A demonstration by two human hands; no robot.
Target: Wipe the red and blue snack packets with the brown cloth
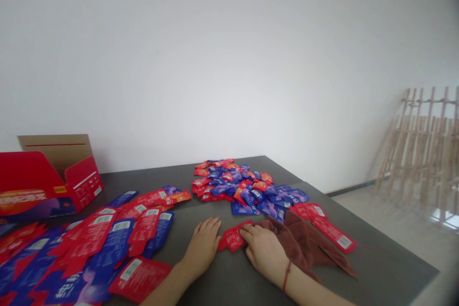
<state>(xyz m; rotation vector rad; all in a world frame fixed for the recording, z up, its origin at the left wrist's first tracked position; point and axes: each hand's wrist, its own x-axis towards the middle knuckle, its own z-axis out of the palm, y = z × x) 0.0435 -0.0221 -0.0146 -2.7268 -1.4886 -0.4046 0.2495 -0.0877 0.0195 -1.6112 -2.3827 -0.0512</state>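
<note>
My left hand (202, 244) lies palm down on the dark table, fingers stretched out. Its thumb side is beside the left edge of a small red sachet (234, 239), with another red edge showing under it. My right hand (264, 249), with a thin red string at the wrist, is closed over the right end of that sachet, fingertips on its upper face. Just behind and to the right of this hand, a crumpled brown cloth (303, 244) touches it or nearly so. What the palm covers is hidden.
Large red and blue pouches (118, 239) spread over the left of the table (380, 267). Smaller sachets (233, 181) pile up at the far middle. Red pouches (333, 234) lie right of the cloth. An opened red carton (84, 184) stands far left; wooden frames (419, 148) lean at right.
</note>
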